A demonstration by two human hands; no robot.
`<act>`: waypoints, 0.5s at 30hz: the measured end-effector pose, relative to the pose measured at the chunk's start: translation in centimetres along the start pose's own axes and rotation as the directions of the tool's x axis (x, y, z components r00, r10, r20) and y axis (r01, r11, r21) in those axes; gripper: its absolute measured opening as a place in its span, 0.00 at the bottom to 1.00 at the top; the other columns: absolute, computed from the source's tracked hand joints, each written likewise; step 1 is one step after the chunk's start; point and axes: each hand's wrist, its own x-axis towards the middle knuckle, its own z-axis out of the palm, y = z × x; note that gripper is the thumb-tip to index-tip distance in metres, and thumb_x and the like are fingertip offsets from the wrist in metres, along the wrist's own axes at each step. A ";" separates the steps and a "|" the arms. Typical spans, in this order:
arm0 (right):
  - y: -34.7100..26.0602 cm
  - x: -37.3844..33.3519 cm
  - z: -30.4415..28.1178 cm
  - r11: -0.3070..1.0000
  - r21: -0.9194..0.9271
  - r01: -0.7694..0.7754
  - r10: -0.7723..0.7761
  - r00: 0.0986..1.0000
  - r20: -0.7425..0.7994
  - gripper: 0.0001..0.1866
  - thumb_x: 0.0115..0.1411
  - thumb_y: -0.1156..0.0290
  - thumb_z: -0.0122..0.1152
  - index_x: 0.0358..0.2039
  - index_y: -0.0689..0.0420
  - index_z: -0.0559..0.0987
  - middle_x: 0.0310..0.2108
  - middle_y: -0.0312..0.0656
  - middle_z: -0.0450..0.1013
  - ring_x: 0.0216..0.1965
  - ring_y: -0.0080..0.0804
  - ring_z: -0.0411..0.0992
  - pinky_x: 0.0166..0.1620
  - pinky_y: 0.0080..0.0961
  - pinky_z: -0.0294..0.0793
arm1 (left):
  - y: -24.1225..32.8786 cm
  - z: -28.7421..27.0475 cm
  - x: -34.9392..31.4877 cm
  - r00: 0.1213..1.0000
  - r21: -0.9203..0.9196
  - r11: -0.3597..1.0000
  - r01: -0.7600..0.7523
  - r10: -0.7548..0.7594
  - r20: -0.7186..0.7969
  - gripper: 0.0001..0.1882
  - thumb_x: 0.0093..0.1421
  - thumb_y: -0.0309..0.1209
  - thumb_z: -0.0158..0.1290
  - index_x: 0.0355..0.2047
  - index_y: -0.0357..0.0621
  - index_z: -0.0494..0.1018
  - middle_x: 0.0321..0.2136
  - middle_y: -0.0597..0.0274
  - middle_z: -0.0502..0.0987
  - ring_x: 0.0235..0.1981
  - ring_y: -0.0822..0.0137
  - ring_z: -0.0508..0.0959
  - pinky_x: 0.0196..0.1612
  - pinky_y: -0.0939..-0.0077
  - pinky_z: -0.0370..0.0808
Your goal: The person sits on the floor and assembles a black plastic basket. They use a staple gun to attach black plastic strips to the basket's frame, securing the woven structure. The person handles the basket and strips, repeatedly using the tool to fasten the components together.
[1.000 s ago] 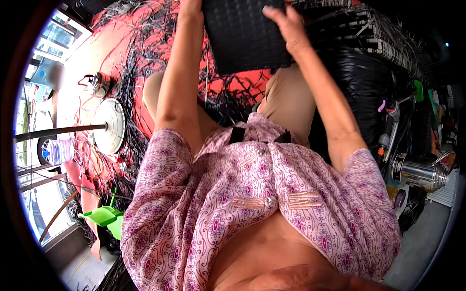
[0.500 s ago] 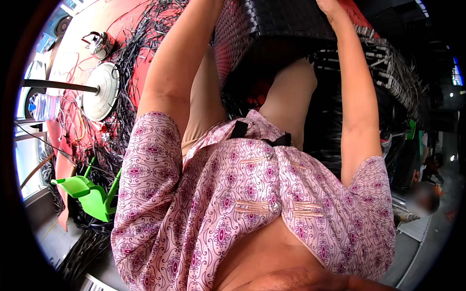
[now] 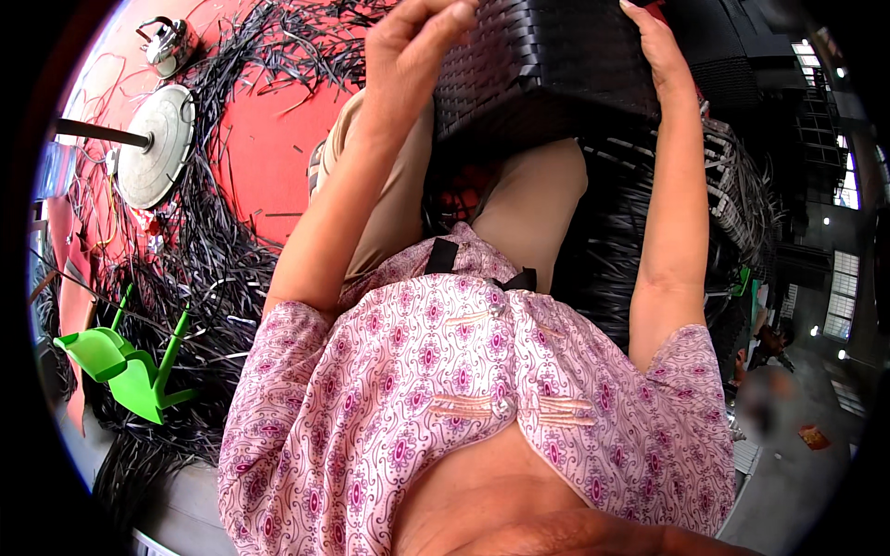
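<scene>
**Inspector A:** We start with the largest item: the red floor, far and left, strewn with loose black strips that pile thickest along its near edge.

**Inspector B:** Noted. We record the black woven panel next. It sits far and centre, above the knees, with its lower edge tilted toward us.

**Inspector A:** To the right, a stack of black woven pieces rests beside the right forearm.

**Inspector B:** We then list the round white disc on a dark rod, far left, and the green plastic stool tipped on its side, near left.

**Inspector A:** Hands last. The left hand is curled, fingers closed over the panel's left edge.

**Inspector B:** The right hand lies flat against the panel's right side, fingers extended. We cannot tell whether its thumb grips behind.
</scene>
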 end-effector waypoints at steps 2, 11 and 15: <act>-0.1 0.0 0.1 0.997 0.067 -0.042 0.041 0.999 0.013 0.18 0.64 0.59 0.53 0.39 0.62 0.82 0.33 0.40 0.80 0.31 0.30 0.76 0.39 0.27 0.74 | -0.2 0.0 -1.9 0.991 -0.134 0.982 0.135 -0.132 0.029 0.07 0.61 0.28 0.57 0.37 0.37 0.79 0.30 0.69 0.79 0.32 0.79 0.76 0.37 0.84 0.73; -1.8 -1.3 1.3 0.994 0.092 -0.063 0.060 0.998 0.036 0.18 0.65 0.60 0.53 0.41 0.63 0.81 0.35 0.40 0.80 0.32 0.31 0.77 0.41 0.26 0.75 | -1.1 0.4 -3.9 0.969 -0.162 0.962 0.220 -0.196 0.152 0.07 0.58 0.25 0.60 0.37 0.38 0.79 0.30 0.70 0.79 0.33 0.81 0.75 0.39 0.87 0.72; -2.1 -1.4 1.5 0.989 0.102 -0.106 0.103 0.994 0.031 0.18 0.64 0.60 0.54 0.42 0.63 0.81 0.36 0.41 0.80 0.34 0.32 0.78 0.43 0.27 0.76 | -1.2 0.6 -4.2 0.958 -0.205 0.943 0.261 -0.227 0.174 0.08 0.58 0.24 0.60 0.39 0.40 0.78 0.32 0.71 0.78 0.34 0.81 0.75 0.39 0.87 0.72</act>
